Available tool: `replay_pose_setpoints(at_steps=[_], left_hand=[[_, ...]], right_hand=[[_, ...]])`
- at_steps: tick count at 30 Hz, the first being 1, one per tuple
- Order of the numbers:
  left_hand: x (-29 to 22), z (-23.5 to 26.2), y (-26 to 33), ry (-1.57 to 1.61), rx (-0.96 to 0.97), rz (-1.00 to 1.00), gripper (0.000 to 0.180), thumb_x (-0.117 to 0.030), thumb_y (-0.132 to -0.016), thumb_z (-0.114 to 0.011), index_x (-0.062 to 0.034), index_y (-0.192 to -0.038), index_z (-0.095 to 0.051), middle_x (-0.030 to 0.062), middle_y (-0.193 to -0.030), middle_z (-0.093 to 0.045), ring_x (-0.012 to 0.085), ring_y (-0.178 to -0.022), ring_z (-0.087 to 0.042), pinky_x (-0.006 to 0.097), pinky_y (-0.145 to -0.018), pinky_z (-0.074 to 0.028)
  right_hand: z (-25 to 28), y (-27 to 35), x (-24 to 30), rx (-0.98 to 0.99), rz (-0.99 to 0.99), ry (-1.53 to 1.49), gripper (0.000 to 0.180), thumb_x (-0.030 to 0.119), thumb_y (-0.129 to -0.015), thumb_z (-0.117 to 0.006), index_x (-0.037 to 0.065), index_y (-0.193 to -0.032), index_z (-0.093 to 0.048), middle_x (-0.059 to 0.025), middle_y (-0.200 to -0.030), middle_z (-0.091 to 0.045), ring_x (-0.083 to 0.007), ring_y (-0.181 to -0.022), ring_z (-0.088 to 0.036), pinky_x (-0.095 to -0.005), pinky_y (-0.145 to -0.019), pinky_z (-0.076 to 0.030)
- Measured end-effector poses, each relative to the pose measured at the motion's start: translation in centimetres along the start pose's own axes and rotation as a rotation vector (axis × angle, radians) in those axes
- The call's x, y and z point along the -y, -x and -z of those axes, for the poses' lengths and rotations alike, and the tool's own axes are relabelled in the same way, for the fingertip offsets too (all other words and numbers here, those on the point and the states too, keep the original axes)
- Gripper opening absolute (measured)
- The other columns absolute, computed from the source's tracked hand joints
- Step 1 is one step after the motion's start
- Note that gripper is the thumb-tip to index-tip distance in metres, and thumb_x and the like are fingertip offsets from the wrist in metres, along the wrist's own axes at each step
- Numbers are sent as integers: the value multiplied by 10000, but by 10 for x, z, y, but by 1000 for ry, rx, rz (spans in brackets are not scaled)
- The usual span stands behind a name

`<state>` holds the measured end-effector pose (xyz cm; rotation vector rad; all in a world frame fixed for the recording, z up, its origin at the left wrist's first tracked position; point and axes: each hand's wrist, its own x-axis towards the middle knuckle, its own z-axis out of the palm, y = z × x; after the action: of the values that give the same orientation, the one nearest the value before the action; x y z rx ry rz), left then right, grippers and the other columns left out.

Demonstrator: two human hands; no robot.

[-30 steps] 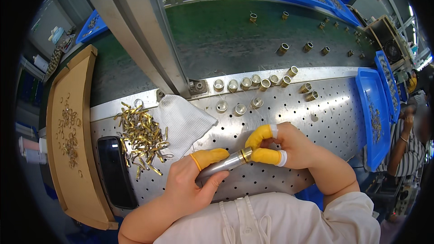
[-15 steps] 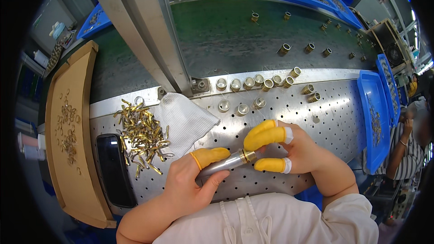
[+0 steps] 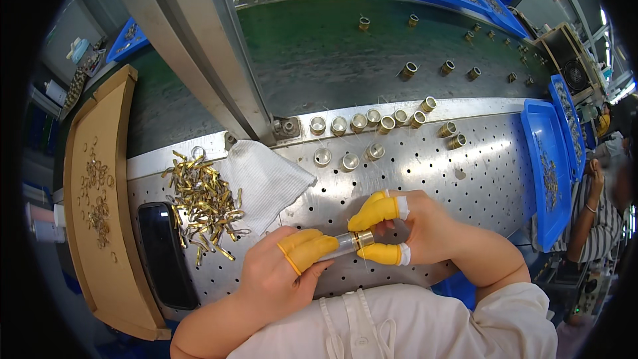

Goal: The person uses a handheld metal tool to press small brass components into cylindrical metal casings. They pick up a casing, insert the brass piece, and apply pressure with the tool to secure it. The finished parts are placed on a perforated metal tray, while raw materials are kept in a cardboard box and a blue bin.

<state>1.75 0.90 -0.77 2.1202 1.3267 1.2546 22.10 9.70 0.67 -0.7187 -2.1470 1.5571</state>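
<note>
Blue tray [image 3: 539,159] on the right with small metal bits, cardboard tray [image 3: 86,239] on the left with brass ones, and low over the perforated counter [image 3: 465,179] a silver tube [image 3: 340,244] lying roughly left-right, brass tip rightward, left hand [image 3: 276,276] closed round it, right hand [image 3: 415,229] pinching the tip.

Tube [image 3: 339,246]: near end hidden inside left hand [image 3: 276,279]; far end covered by right hand [image 3: 425,229] fingers. Brass ring [image 3: 364,238] partly masked by yellow cots. Loose brass bits [image 3: 203,203] too small to tell apart. Blue tray [image 3: 551,166] contents unresolved. Person at right [image 3: 595,206] cut off by frame edge. Worktop [image 3: 478,179] near edge hidden by sleeves.
</note>
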Motion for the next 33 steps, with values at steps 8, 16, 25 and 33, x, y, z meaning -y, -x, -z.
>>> replay_pose_setpoints(at_steps=[8, 16, 25, 33], left_hand=[[-8, -4, 7, 13, -85, 14, 371, 9, -604, -721, -8, -947, -581, 106, -814, -608, 270, -638, -563, 319, -530, -465], [-10, 4, 5, 19, -153, 177, 346, -9, -634, -724, -26, -939, -561, 102, -765, -589, 229, -629, -573, 288, -563, -462], [-8, -2, 10, 70, -90, 276, 421, -63, -658, -746, -36, -1026, -544, 100, -841, -625, 200, -729, -625, 285, -666, -501], [-3, 9, 6, 109, -83, 345, 452, -78, -666, -749, -34, -1055, -524, 110, -889, -631, 214, -782, -629, 302, -722, -500]], right_hand=[[-12, -2, 2, 2, 89, 66, 372, 86, -647, -779, 44, -991, -644, -22, -808, -554, -130, -717, -529, -241, -609, -419], [41, -17, -9, -186, -84, -869, 355, 194, -828, -630, 56, -1131, -506, -45, -915, -573, -112, -756, -548, -231, -624, -443], [160, -181, -57, -599, -97, 724, 231, 240, -800, -642, 47, -924, -621, -105, -924, -616, -225, -838, -608, -326, -681, -480], [161, -211, -59, -490, -194, 773, 195, 234, -775, -657, 62, -863, -689, -115, -820, -651, -257, -749, -616, -332, -678, -472]])
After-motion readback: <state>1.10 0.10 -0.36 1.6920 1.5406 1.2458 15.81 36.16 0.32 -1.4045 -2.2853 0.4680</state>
